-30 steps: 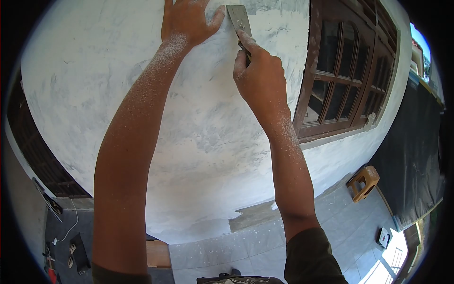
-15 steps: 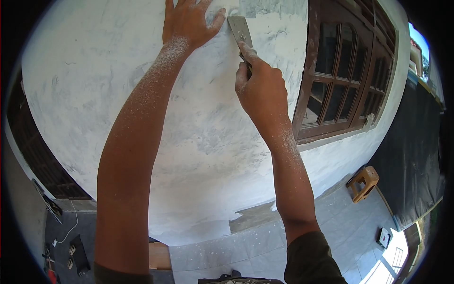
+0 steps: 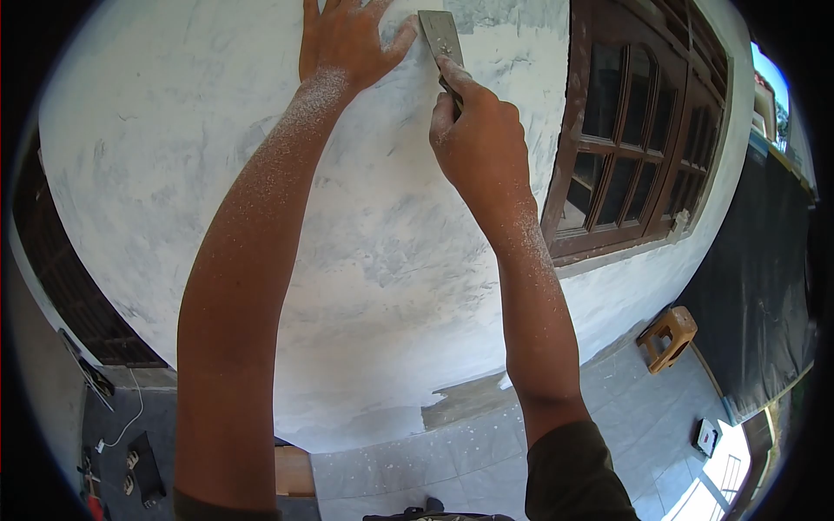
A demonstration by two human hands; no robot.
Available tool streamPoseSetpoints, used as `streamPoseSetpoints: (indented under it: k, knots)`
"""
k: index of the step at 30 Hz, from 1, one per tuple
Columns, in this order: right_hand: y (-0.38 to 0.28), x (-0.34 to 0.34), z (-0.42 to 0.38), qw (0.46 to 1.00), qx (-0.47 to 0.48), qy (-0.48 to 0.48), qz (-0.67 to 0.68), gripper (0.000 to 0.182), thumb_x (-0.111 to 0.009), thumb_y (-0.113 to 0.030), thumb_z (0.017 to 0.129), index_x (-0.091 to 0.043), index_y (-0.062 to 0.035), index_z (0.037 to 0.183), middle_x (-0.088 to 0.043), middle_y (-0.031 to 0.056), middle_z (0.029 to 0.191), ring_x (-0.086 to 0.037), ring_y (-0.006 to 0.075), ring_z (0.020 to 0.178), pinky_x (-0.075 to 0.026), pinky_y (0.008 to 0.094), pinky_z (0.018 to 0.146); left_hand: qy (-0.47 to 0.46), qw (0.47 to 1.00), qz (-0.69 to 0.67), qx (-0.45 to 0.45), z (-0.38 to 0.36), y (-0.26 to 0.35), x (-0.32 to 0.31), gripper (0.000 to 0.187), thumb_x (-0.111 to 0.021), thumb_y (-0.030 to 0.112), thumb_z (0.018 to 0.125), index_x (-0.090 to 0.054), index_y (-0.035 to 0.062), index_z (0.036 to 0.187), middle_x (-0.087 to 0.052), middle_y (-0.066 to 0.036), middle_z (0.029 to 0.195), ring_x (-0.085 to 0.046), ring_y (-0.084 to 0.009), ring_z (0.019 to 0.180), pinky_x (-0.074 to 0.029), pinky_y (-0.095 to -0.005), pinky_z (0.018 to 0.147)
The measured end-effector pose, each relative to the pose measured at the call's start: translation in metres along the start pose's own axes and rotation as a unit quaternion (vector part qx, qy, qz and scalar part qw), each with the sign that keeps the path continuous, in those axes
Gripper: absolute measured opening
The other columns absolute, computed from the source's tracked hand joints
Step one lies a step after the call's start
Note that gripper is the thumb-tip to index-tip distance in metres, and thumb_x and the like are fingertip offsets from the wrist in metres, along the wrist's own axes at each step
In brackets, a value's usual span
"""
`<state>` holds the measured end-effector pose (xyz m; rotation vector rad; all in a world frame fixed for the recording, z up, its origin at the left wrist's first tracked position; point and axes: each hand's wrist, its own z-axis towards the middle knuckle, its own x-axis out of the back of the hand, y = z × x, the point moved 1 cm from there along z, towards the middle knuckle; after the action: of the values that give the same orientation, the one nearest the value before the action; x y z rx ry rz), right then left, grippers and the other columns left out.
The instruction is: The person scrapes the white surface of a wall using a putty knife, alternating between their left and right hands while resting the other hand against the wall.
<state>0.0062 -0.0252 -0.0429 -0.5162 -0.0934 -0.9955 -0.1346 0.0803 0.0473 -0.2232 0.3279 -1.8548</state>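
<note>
High up, the left hand point(image 3: 343, 39) lies flat and spread on the wall point(image 3: 174, 156), while the right hand point(image 3: 478, 139) grips a scraper point(image 3: 440, 39), blade pressed on the wall just beside the left thumb

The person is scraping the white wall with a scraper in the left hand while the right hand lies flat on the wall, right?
Not quite. The head view shows the scraper in the right hand, while the left hand lies flat on the white wall.

two hands point(image 3: 347, 43) on one wall point(image 3: 391, 260) — one scraper point(image 3: 440, 36), one window point(image 3: 638, 130), one stool point(image 3: 667, 337).
</note>
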Motion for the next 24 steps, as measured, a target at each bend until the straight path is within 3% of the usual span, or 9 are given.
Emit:
streamPoseSetpoints:
  k: [6,10,12,24]
  knots:
    - [0.007,-0.007,-0.026,1.0,0.009,0.016,-0.012,0.04,-0.056,-0.011,0.098,-0.062,-0.0071,0.138,-0.075,0.0241,0.094,-0.075,0.03,0.072,-0.06,0.0378,0.071,0.011,1.0,0.002,0.001,0.001,-0.001,-0.003,0.065,-0.058,0.042,0.094,-0.045,0.0178,0.153,-0.022,-0.014,0.168,-0.016,-0.0304,0.156,-0.007,-0.0563,0.126]
    - [0.0,-0.002,0.0,1.0,-0.016,-0.006,-0.006,0.041,-0.056,-0.01,0.098,-0.061,-0.0076,0.139,-0.074,0.0248,0.096,-0.076,0.031,0.077,-0.061,0.0387,0.075,0.002,1.0,-0.002,0.001,0.0,0.0,-0.001,0.065,-0.058,0.043,0.095,-0.045,0.0185,0.153,-0.022,-0.013,0.168,-0.016,-0.03,0.156,-0.007,-0.056,0.126]
    - [0.007,-0.003,-0.006,0.999,0.018,0.027,0.007,0.038,-0.055,-0.01,0.099,-0.063,-0.006,0.136,-0.071,0.0186,0.071,-0.072,0.0291,0.059,-0.06,0.0412,0.06,0.005,1.0,-0.002,0.003,0.001,0.0,-0.002,0.065,-0.058,0.043,0.094,-0.045,0.0187,0.153,-0.022,-0.013,0.168,-0.015,-0.0298,0.156,-0.007,-0.0559,0.126]
    - [0.01,-0.005,-0.02,0.999,0.016,0.029,-0.003,0.039,-0.055,-0.011,0.099,-0.063,-0.0046,0.137,-0.074,0.0209,0.078,-0.073,0.0276,0.064,-0.061,0.0389,0.066,0.008,1.0,-0.01,0.009,-0.001,0.003,-0.001,0.064,-0.057,0.043,0.094,-0.046,0.0182,0.153,-0.023,-0.014,0.167,-0.016,-0.0292,0.156,-0.006,-0.056,0.126]
